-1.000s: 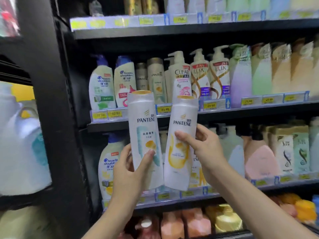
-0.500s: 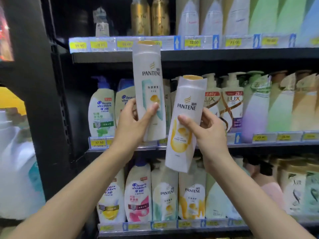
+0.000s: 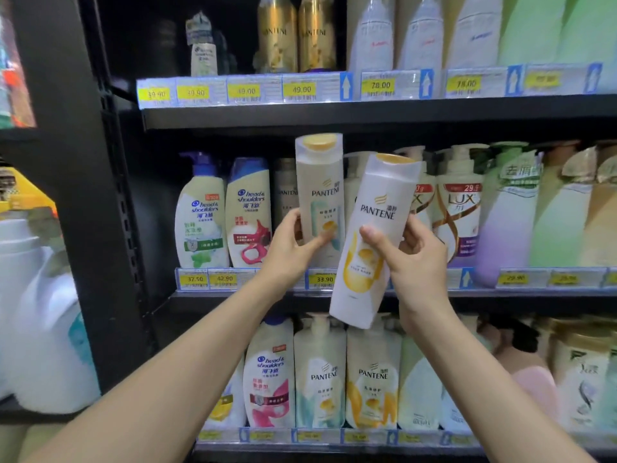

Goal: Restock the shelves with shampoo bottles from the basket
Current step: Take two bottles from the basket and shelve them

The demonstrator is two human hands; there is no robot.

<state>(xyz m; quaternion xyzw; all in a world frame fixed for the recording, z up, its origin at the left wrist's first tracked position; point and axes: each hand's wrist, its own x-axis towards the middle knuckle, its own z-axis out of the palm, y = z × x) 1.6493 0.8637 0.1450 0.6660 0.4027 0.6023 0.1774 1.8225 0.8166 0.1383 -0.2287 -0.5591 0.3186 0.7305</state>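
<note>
My left hand grips a white Pantene bottle with a teal label, held upright inside the middle shelf opening, in front of a darker Pantene bottle. My right hand holds a second white Pantene bottle with a yellow label, tilted with its gold cap toward the upper right, out in front of the shelf edge. The two bottles stand side by side, close but apart. No basket is in view.
Head & Shoulders bottles fill the middle shelf's left end, Lux pump bottles and pastel bottles its right. The top shelf holds gold Pantene bottles. Pantene pump bottles line the lower shelf. A black upright stands left.
Both bottles have risen from the lower shelf level to the middle shelf. The teal-label bottle then dropped from in front of the top shelf edge into the middle shelf opening.
</note>
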